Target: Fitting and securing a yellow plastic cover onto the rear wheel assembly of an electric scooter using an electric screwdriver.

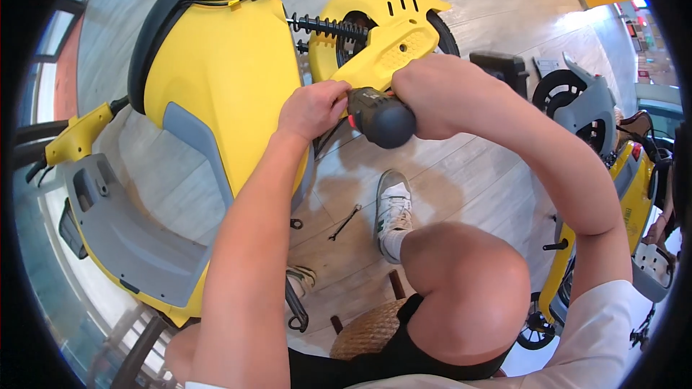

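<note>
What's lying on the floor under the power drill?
Below the power drill lie a wrench, a white sneaker and wooden floor. The drill's tip is hidden behind the left hand.

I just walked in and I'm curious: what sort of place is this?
Probably a scooter repair or assembly shop. A yellow scooter sits partly stripped, a wrench lies on the wooden floor, and a second scooter stands to the right.
</note>
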Demonstrator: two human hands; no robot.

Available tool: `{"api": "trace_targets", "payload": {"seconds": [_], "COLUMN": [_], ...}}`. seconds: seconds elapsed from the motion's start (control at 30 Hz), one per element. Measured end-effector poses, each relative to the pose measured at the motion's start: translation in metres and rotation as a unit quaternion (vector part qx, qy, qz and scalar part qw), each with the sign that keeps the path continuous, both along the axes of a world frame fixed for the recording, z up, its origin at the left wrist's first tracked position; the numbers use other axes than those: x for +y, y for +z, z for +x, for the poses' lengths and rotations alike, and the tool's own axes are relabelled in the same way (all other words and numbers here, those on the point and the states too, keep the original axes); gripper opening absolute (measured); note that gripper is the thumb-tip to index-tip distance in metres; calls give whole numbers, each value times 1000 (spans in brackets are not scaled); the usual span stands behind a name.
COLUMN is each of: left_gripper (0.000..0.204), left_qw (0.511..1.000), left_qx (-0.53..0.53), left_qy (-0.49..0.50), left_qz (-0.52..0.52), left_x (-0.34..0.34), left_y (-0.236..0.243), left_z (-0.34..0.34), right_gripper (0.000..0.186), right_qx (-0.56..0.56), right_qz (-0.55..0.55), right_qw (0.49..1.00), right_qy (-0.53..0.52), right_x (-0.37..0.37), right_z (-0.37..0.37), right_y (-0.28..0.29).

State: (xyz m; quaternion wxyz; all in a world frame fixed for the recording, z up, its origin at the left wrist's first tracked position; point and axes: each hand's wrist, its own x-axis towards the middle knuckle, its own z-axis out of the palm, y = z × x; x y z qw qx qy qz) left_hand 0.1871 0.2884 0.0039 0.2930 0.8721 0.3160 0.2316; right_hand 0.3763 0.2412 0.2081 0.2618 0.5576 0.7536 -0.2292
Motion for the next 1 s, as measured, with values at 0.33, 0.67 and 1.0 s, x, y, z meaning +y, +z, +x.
{"api": "trace_targets", "payload": {"seconds": [0.33,0.67,1.0], "left_gripper": [20,58,58], "left_qw": [988,861,932], "left_qx": [-14,428,184], "left_qy": [-9,-161,-187], "left_qz": [-153,-224,-251], "left_x": [-17,-111,-170], "left_y": [9,163,154], "left_z": [-25,-161,-74], "right_gripper": [25,37,41], "right_qx": [94,-21,17], "right_qz": [-38,-158,1], "right_qw": [959,987,971], "right_qy": [-266,-21,-240], "right_x": [5,46,3], "right_z": [3,-70,-38], "right_y": [-58,-106,-142]}}
